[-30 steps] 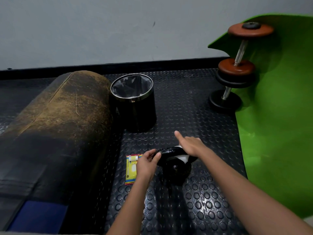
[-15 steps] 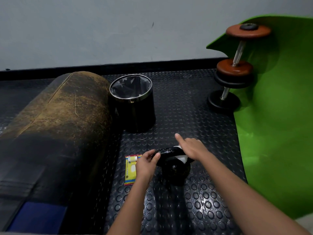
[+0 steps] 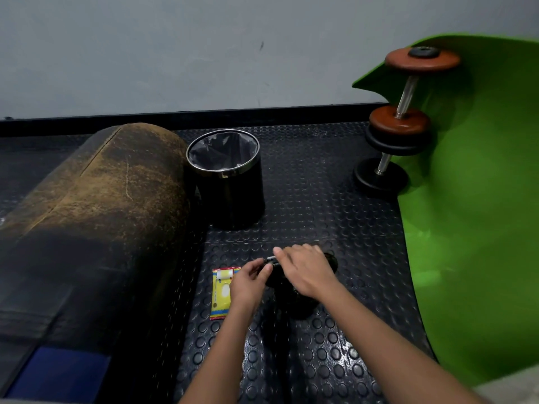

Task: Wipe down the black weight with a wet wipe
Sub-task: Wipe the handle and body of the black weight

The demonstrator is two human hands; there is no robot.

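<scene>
Head view: the right hand point(image 3: 306, 272) lies over the top of the black weight point(image 3: 294, 298) with a wet wipe point(image 3: 271, 260) under its fingers, whether curled I cannot tell; the left hand point(image 3: 248, 282) pinches the weight's near edge. The weight sits on the studded floor mat point(image 3: 306, 199), just beside the wipe packet point(image 3: 222, 293). Best to brace with the left and sweep firmly — overlapping strokes — then rotate to fresh surface.
</scene>
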